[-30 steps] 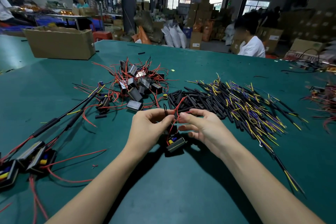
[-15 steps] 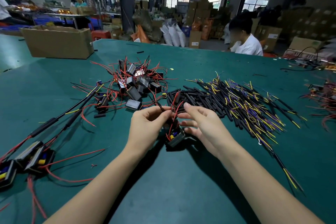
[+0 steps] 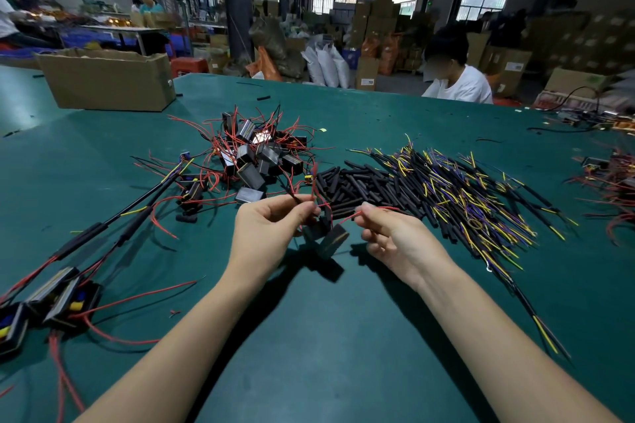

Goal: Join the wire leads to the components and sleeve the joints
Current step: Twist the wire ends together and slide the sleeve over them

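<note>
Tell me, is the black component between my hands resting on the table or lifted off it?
Lifted: the component hangs tilted by its red leads, casting a separate shadow on the table.

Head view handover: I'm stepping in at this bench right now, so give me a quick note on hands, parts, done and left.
Left hand: pinching red leads, with a black component hanging off the table between the hands.
Right hand: pinching another red lead of that component.
Supplies: unjoined components pile ahead; loose black sleeves just beyond the hands; yellow and purple wire leads to the right.
Done: sleeved assemblies at the left edge.
Left: no wire or sleeve visible on the held component; join, sleeve, then work through the pile.
</note>
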